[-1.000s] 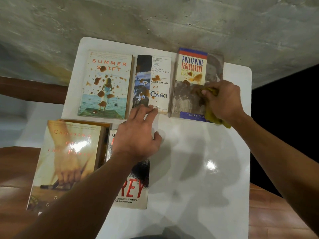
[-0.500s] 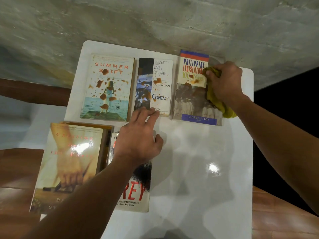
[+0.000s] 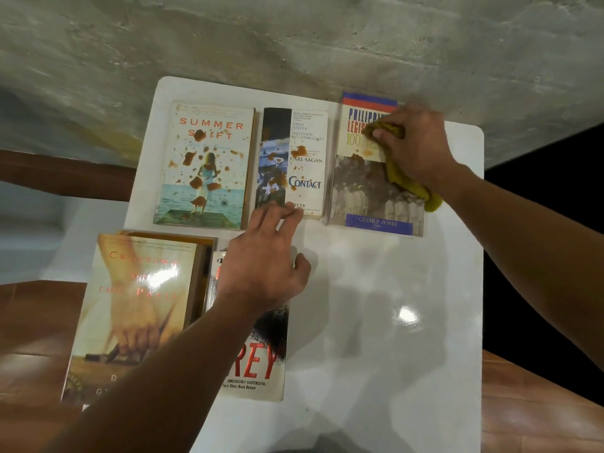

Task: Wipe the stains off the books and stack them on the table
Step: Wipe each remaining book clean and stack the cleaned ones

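Looking from the left edge across, you have the "Crossing" book (image 3: 130, 308) lying flat at the near left of the white tabletop (image 3: 376, 338), on top of another volume whose orange edge shows behind it. Just beyond it, in the far row, the "Summer Shift" book (image 3: 206, 165) lies face up, its cover spattered with brown stains. Beside the "Crossing" book, the red-lettered paperback (image 3: 258, 364) lies flat under your left forearm. Your left hand (image 3: 264, 266) hovers or rests above that paperback's top end with fingers straight and spread; its fingertips (image 3: 287, 212) reach the near edge of the "Contact" book (image 3: 294, 161), so this grip is open and holds nothing. The "Contact" book sits in the middle of the far row, close beside the "Summer Shift" book, with brown blotches across its middle. Right of it, apart by a narrow strip of tabletop, the "Philippine Legislature" book (image 3: 369, 184) lies flat at the far right; a few brown marks show near its centre band. Your right hand (image 3: 415, 145) presses down on that cover's upper right, fingers curled around the yellow cloth (image 3: 411, 188), which bunches under the knuckles and trails toward the book's right edge. A rough concrete wall (image 3: 294, 37) stands behind the tabletop.
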### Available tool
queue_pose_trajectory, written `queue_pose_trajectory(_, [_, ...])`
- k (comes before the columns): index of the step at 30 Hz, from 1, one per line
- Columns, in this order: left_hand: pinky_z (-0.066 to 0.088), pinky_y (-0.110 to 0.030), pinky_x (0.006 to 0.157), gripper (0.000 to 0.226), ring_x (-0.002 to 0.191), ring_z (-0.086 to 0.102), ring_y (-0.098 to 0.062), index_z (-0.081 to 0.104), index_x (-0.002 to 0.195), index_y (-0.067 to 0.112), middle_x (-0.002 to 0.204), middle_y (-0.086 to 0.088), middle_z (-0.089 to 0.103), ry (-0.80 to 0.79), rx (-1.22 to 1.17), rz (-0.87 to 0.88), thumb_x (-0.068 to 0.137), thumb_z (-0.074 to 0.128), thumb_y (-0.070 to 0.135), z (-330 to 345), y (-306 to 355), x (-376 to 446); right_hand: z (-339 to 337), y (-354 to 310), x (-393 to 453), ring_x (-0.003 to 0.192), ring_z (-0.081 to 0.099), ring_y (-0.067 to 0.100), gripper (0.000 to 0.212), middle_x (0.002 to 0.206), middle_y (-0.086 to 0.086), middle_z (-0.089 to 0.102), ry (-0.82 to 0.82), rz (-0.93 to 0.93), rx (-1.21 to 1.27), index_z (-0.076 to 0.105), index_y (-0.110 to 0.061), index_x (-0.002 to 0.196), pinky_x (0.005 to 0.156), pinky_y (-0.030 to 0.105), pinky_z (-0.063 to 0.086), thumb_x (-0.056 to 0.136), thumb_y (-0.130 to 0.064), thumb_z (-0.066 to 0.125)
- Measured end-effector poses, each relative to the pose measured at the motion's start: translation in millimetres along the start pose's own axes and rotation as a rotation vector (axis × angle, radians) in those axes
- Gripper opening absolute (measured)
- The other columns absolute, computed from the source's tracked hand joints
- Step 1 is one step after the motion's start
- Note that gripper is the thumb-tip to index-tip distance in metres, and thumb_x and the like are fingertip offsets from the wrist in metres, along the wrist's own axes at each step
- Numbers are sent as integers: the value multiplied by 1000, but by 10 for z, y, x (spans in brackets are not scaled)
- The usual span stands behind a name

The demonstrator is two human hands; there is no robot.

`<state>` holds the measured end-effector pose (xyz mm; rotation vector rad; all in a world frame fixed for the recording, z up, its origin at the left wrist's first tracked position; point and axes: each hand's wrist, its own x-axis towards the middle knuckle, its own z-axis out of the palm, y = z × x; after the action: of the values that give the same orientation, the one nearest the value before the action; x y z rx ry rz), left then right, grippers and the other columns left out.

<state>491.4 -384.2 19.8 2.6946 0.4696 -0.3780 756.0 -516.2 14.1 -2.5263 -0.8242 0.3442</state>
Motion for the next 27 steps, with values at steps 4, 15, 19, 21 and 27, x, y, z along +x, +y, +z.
queue_pose_trajectory(4, [54,-41,90,71,146,27,-17,36,152,24,155,6,37,13,-9,-7,86,38,50,11,-8,-17,94,-55,-44,111,58,21,28,120,10,66,-54,-80,-52,72,-12,119,97,21,35,95,-25,68])
queue_pose_trajectory(15, [53,-41,93,68,147,24,-16,32,154,25,156,6,34,9,-8,4,92,48,48,10,-11,0,75,-7,-108,116,57,24,29,119,8,66,-168,-191,-24,73,-10,117,105,29,40,91,-23,72])
queue_pose_trajectory(19, [54,-41,91,68,146,25,-17,33,153,25,156,5,35,6,-6,-4,91,47,49,30,1,-29,140,-39,-146,112,52,13,28,118,4,64,-55,-83,15,73,-12,117,107,29,39,91,-22,72])
queue_pose_trajectory(21, [54,-41,91,67,146,26,-17,34,153,25,156,6,35,14,-10,-1,91,48,48,22,-9,-13,129,-41,-216,107,49,10,27,112,5,65,-167,-207,-20,74,-10,115,103,21,37,89,-19,73])
queue_pose_trajectory(27, [55,-42,89,69,145,28,-18,36,152,25,154,5,38,10,-5,-7,87,41,51,20,12,-14,76,13,-244,114,53,14,29,122,6,65,-84,-76,17,72,-12,119,101,16,36,91,-19,72])
